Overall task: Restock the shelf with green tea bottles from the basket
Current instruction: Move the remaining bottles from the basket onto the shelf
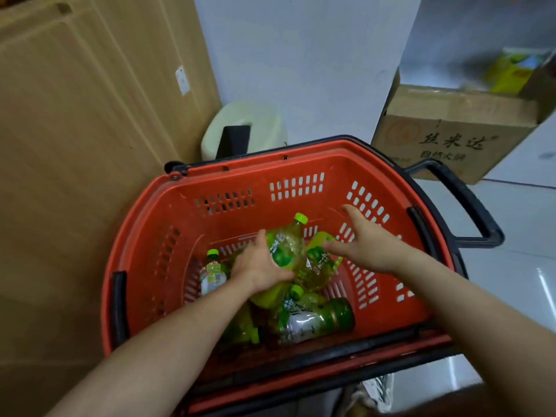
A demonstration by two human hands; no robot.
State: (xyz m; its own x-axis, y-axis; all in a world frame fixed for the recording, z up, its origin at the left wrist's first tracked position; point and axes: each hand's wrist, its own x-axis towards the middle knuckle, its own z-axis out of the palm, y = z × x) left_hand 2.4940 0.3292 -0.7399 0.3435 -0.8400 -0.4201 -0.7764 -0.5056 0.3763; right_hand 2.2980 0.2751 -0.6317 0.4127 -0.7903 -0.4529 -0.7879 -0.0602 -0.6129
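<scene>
Left hand (258,266): fingers (261,237) curled round the mid-body of one green tea bottle (285,245), inside the red basket (144,236). Its long axis runs from the palm up and away, with the light-green cap at the far end, toward the far wall. Right hand (368,245): fingers straight and spread, holding nothing, tips at the upper end of a second bottle (317,266). This one lies just right of the left fingers and partly under the gripped bottle. Its axis leans near-to-far; I cannot tell which end carries its cap. Third bottle (213,273): left of the left fingers, roughly upright, cap up. Fourth bottle (316,320): nearer the person than both sets of fingers, on its side, axis left-right. Fifth bottle (240,326): under the left forearm, cap toward the near side. One more green cap (296,291) sits between the pile and the fingers; owner unclear. Count: five bottles seen, the pile may hide more. Labels are green with white characters, too blurred to read. Cardboard box (451,136): far right, beyond the right fingers, printed "丝米达" above "自热火锅".
</scene>
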